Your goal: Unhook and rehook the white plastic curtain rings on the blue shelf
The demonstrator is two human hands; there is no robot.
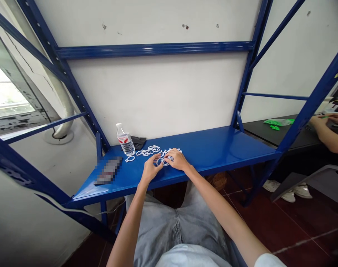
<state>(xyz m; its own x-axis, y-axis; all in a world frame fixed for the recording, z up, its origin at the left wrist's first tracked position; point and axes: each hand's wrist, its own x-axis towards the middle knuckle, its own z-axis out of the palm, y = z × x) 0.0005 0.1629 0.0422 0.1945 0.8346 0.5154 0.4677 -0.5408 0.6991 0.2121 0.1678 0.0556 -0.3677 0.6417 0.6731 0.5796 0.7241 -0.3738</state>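
Observation:
Several white plastic rings with small projecting tabs lie on the blue metal shelf. My left hand [151, 168] is at the left edge of a white ring [158, 161], thumb and fingers curled around it. From the other side my right hand [178, 159] has its fingers and thumb bent down onto the white rings at the same spot. The fingers partly hide what is between them. More white rings lie in a loose cluster [149, 150] just left of my hands, and a single white ring [129, 159] rests farther left.
The blue shelf [208, 146] has uprights on both sides and a wall behind. A water bottle [126, 141] stands near a black pouch [138, 142]. A blurred dark flat object [109, 170] lies at left. Another person's hands [328, 120] are at a black table with green pieces [278, 122].

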